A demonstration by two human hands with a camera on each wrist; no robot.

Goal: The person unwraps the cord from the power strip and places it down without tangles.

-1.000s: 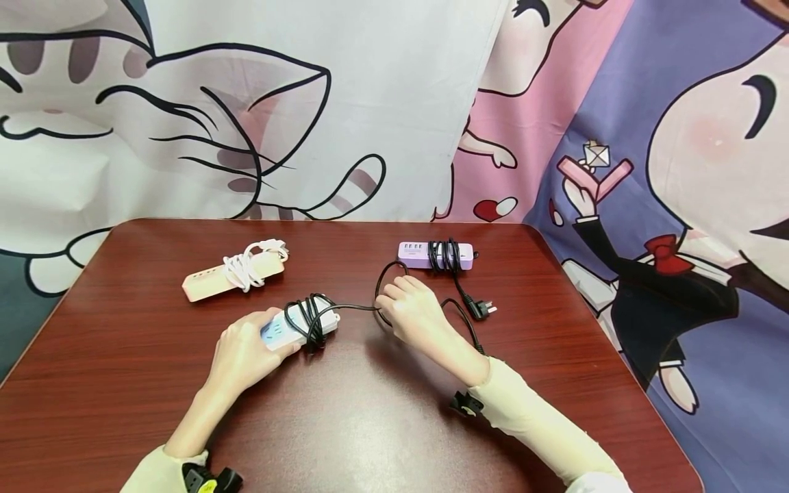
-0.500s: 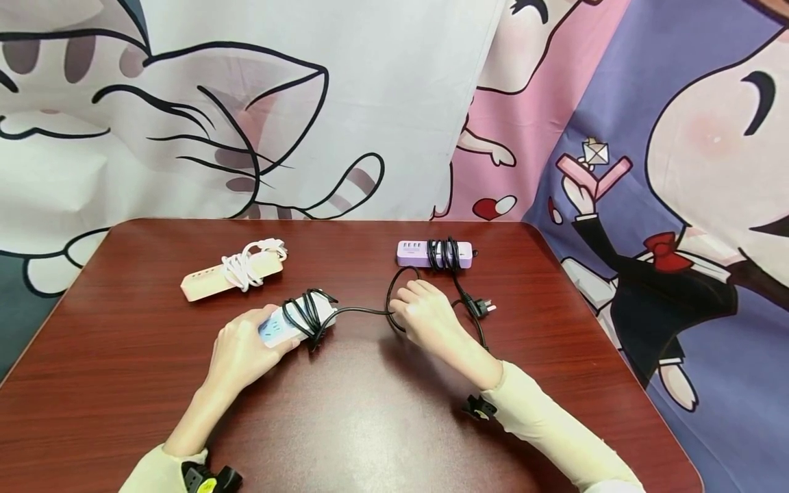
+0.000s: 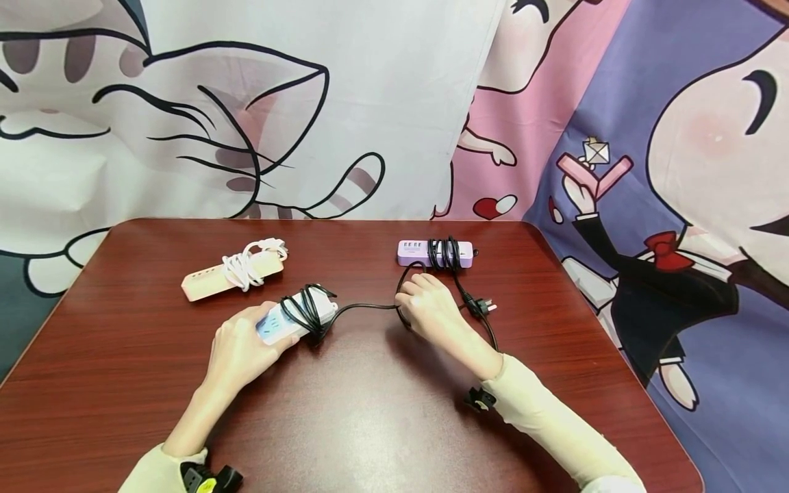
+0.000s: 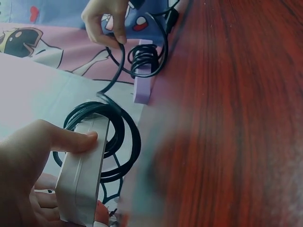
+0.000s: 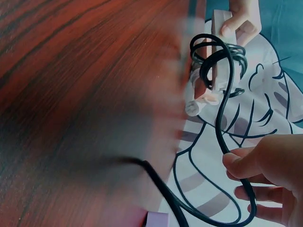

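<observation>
My left hand (image 3: 242,350) grips the near-left end of a white power strip (image 3: 271,329) with a pale blue socket face. Loops of black cord (image 3: 308,312) are wound round its other end; the left wrist view shows my thumb along the strip's white side (image 4: 80,182). From those loops a length of cord runs right to my right hand (image 3: 431,305). In the right wrist view, thumb and fingers pinch the cord (image 5: 220,118), which bends into a loose loop below them. The cord's far end passes behind my right forearm, where it is hidden.
A purple power strip (image 3: 414,253) wrapped in black cord lies at the back right, its plug (image 3: 483,306) near my right hand. A peach power strip (image 3: 206,283) with white cord lies at the back left. A printed cloth (image 3: 407,103) hangs behind the table (image 3: 345,424).
My right hand has moved right and slightly away, drawing the cord with it. The strip in my left hand has tilted a little, and the wound loops have shifted.
</observation>
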